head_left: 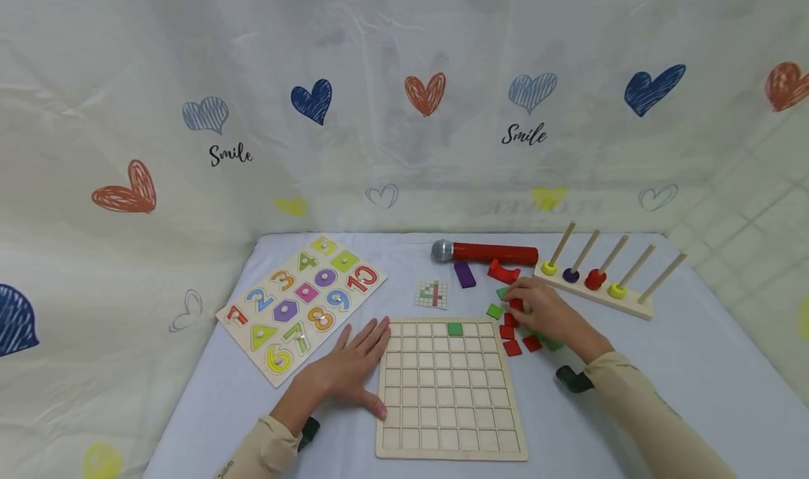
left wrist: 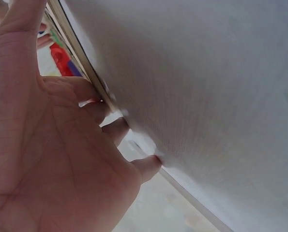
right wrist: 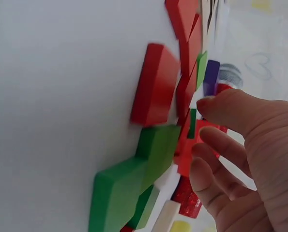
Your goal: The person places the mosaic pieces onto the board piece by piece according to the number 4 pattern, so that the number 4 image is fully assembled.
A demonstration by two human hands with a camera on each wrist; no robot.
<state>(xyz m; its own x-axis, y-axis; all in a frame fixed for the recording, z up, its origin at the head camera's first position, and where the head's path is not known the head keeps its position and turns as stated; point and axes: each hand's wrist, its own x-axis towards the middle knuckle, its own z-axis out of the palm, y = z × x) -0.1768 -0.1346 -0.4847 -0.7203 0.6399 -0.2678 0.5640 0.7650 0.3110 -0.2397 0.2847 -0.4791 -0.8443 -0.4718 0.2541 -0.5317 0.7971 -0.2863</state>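
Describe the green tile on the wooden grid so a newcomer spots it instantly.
On the pale table, find the large wooden grid board touched by the left hand. In its far row, just right of centre, sits one small green tile. It is the only coloured tile in the grid; the cells around it are bare wood.

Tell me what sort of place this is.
Probably a play or learning corner, perhaps staged indoors: a number puzzle and a wooden grid board lie in front of a backdrop printed with hearts and the word "Smile".
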